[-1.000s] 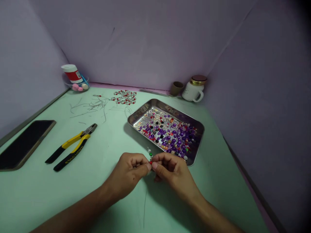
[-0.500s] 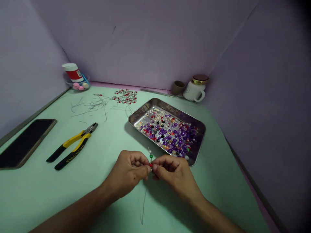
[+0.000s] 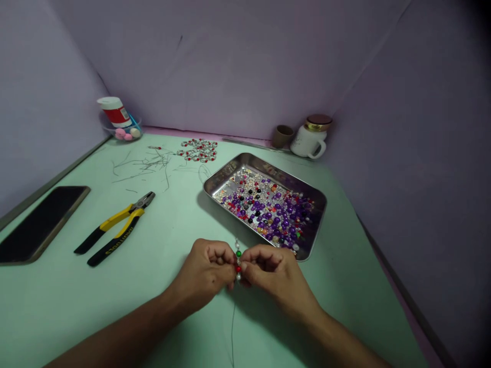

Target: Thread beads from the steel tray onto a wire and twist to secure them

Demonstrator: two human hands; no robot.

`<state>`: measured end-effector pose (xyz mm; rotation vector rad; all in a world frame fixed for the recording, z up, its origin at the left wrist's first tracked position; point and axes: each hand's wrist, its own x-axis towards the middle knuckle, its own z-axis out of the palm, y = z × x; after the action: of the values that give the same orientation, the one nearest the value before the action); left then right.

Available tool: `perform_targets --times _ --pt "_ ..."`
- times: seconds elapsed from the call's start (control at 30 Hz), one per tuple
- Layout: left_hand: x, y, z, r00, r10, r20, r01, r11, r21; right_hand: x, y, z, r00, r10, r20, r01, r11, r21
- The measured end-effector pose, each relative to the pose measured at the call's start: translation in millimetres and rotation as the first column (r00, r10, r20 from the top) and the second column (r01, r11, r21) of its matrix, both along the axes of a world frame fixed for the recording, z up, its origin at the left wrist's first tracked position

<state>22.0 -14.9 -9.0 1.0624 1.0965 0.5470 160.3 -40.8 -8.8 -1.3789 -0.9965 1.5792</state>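
Note:
Between my two hands is a short beaded wire [image 3: 238,254] with a green, a red and silvery-white beads strung in a line. My left hand [image 3: 209,268] pinches it from the left with closed fingers. From the right, my right hand [image 3: 271,266] pinches the same strand, thumb and forefinger close to the red bead. A thin length of wire [image 3: 232,327] hangs down from the beads toward the table's near side. Just beyond my right hand lies a metal tray [image 3: 224,202] of loose purple, clear, red and black beads. The fingertips partly hide the strand.
Pliers [image 3: 115,227] with yellow and black handles and a phone [image 3: 42,225] lie at left. Wire scraps [image 3: 153,162] and a red-and-silver beaded piece [image 3: 198,150] are farther back. A bowl [image 3: 120,134], a brown cup [image 3: 283,136] and a lidded white mug [image 3: 309,140] stand along the back wall.
More of the beaded strand shows between my fingers, with the red and lower white bead now clearer and slightly lower. The hanging wire has swung a little to the right.

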Motion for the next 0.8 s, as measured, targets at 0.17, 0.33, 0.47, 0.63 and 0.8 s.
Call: perform_targets --times 0.17,0.33,0.47,0.63,0.8 --pt "2.1 1.6 2.1 0.999 0.035 -0.016 -0.035 0.999 0.003 -0.4 0.4 0.0 0.995 -0.09 -0.043 0.09 0.996 -0.012" --pt "1.4 2.6 3.2 0.997 0.072 -0.038 -0.071 0.997 0.023 4.4 2.3 -2.9 0.988 -0.063 -0.141 0.059 0.998 -0.033" --pt "1.7 1.0 2.3 0.996 0.084 -0.002 -0.084 0.996 0.042 5.8 2.3 -1.9 0.995 0.035 -0.091 -0.035 0.999 0.001" --pt "1.9 0.7 0.3 0.989 0.11 0.102 -0.109 0.994 -0.015 5.5 0.2 -4.6 0.993 0.058 -0.104 -0.055 0.998 0.03" --pt "1.8 1.5 -3.9 0.974 0.103 0.203 -0.096 0.994 -0.044 6.5 -1.8 -4.5 0.996 0.049 -0.079 -0.046 0.999 0.028"
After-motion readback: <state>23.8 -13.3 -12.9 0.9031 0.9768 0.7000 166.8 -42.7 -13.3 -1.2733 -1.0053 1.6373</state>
